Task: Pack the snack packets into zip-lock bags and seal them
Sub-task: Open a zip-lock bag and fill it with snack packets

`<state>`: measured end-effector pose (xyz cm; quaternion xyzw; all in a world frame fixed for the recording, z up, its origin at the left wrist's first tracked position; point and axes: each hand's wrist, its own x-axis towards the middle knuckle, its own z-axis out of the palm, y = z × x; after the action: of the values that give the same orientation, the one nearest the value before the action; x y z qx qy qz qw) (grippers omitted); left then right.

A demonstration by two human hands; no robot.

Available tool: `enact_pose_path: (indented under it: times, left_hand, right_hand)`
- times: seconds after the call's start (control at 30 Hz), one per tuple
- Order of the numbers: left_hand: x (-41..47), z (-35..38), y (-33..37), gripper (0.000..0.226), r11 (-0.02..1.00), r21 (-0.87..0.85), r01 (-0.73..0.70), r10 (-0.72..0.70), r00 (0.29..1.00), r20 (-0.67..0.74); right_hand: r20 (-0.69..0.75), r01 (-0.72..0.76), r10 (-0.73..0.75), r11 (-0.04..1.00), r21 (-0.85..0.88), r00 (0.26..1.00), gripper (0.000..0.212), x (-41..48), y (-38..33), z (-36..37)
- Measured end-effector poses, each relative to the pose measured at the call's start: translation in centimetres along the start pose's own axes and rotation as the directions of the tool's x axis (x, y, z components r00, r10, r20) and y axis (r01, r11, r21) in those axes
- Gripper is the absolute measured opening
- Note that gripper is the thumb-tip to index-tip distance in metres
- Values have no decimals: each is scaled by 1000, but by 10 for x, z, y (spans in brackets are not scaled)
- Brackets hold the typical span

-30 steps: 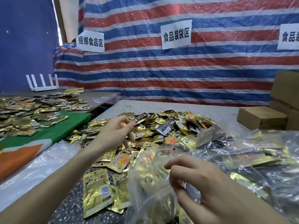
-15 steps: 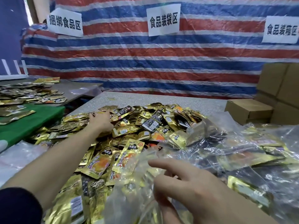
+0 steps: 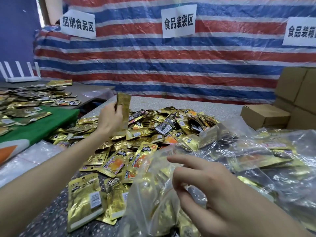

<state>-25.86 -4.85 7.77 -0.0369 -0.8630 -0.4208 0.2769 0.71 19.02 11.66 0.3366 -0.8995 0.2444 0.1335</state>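
Note:
A heap of gold snack packets (image 3: 159, 127) covers the middle of the speckled table (image 3: 196, 103). My left hand (image 3: 109, 120) is raised above the heap's left side and grips a gold packet (image 3: 124, 106) upright. Near the front, my right hand (image 3: 205, 183) holds the mouth of a clear zip-lock bag (image 3: 153, 194) that has several gold packets inside. Its index finger points left over the bag's opening.
Filled clear bags (image 3: 265, 159) lie piled at the right. Cardboard boxes (image 3: 265, 115) stand at the back right. A green-covered table (image 3: 42, 124) with more packets is at the left, with a white router (image 3: 20, 72) behind. A striped tarp with paper signs forms the back wall.
My left hand has lifted off the heap with a gold packet, having reached down into the pile half a second ago. My right hand has stayed on the bag's mouth.

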Motion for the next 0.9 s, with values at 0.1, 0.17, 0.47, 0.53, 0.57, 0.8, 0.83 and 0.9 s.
enact_pose_path:
  times: [0.1,0.17,0.47,0.53,0.57,0.8,0.83,0.9]
  left_hand:
    - [-31,-45,50,16,830,-510,225,-205,974,96]
    - [-58,-75,80,14,622,-727,290,-202,957,209]
    - [-167,-150,150,21,824,-565,46,95,972,217]
    - [-175,-153,156,28,871,-492,-17,102,984,147]
    - [-177,-153,157,30,877,-480,-27,99,987,125]
    - [-180,-152,157,37,920,-336,-202,210,978,-11]
    - [-183,-149,158,37,919,-339,-200,223,974,29]
    - [-192,-142,158,35,922,-321,-218,262,960,99]
  right_hand:
    - [-14,25,-27,994,-109,1000,11,-2,5,-1]
    - [18,49,-48,996,-69,999,12,1,-1,10]
    - [-11,35,-35,999,11,999,38,-4,-10,-3]
    - [14,7,-7,1000,-1,1000,38,-7,-14,-5]
    - [19,4,-4,1000,-18,1000,34,-8,-14,-6]
    - [-17,39,-39,999,-19,999,17,-13,-17,-12]
    - [-31,55,-56,998,-16,998,17,-12,-18,-12]
    - [-55,87,-87,996,6,995,15,-11,-20,-14]
